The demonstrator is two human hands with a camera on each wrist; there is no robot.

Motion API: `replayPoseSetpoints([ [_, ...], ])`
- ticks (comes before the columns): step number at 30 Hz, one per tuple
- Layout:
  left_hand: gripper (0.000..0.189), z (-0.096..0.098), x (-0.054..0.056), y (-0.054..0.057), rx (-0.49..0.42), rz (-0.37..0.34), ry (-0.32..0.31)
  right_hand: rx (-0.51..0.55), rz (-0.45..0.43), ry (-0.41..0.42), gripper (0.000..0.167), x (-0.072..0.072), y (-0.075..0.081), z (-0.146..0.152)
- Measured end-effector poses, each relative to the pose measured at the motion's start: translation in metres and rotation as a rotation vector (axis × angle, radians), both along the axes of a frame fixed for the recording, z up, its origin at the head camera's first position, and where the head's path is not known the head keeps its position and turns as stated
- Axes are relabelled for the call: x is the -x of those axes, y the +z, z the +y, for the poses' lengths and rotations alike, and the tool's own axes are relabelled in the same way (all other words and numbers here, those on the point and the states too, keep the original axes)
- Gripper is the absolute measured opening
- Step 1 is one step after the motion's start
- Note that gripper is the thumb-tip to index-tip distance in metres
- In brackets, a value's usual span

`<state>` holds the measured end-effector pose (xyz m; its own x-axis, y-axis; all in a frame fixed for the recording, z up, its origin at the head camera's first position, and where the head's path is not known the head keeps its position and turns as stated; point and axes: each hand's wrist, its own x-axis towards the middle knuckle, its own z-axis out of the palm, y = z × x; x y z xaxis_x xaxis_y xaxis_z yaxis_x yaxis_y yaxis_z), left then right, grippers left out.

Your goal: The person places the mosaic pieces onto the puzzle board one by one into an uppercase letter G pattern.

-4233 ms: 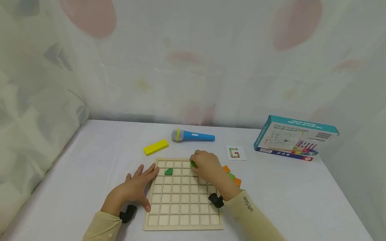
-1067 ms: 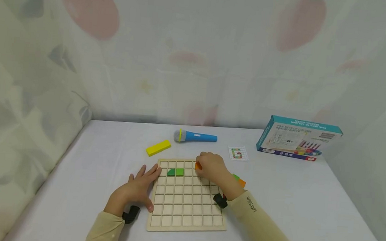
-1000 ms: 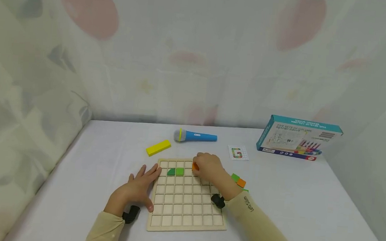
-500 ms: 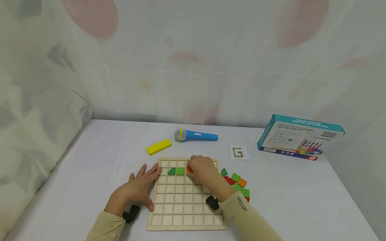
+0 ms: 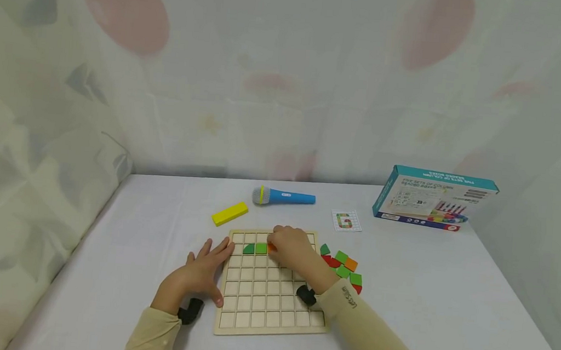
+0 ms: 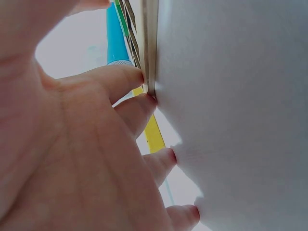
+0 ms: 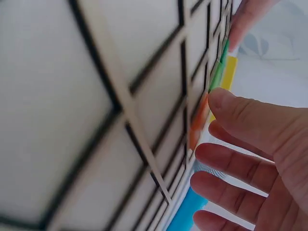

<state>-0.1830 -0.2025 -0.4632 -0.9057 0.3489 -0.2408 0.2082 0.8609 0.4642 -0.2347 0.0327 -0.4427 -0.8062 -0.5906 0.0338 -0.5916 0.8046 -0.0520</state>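
In the head view my left hand [image 5: 193, 277] lies with spread fingers at the left edge of the wooden grid board [image 5: 258, 302]. Its fingertips and thumb touch the frame; the left wrist view shows its fingers [image 6: 130, 82] against the board's side. My right hand [image 5: 295, 250] reaches over the board's upper rows, thumb and fingertips at an orange square tile [image 7: 198, 122]. That tile appears flat in a cell, partly hidden by the hand in the head view. Left of it sit a light green square tile [image 5: 261, 248] and a dark green curved-edge tile [image 5: 249, 249].
Loose red, green and orange tiles [image 5: 342, 271] lie right of the board. Behind it are a yellow block [image 5: 230, 214], a blue toy microphone [image 5: 286, 197] and a pattern card [image 5: 346, 221]. A box [image 5: 434, 199] stands at the back right.
The light green tile went into the cell beside the dark green one. My right hand then brought the orange tile left and down to the following cell. My left hand stays at the board's edge.
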Motion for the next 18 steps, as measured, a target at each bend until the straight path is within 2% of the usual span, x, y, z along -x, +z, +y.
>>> replayPoseSetpoints([
  [5, 0.130, 0.000, 0.000, 0.002, -0.004, -0.004, -0.006, 0.042, 0.014, -0.003, 0.032, -0.002, 0.013, 0.013],
  [9, 0.130, 0.000, 0.000, 0.002, -0.003, 0.002, -0.010, 0.080, 0.020, -0.019, 0.032, -0.001, 0.019, 0.031],
  [14, 0.130, -0.002, 0.001, 0.000, -0.005, 0.005, -0.017, 0.112, 0.006, -0.058, 0.030, 0.003, 0.016, 0.058],
  [18, 0.131, -0.002, 0.002, -0.001, -0.002, 0.006, -0.022, 0.116, -0.027, -0.128, 0.026, 0.006, 0.011, 0.079],
])
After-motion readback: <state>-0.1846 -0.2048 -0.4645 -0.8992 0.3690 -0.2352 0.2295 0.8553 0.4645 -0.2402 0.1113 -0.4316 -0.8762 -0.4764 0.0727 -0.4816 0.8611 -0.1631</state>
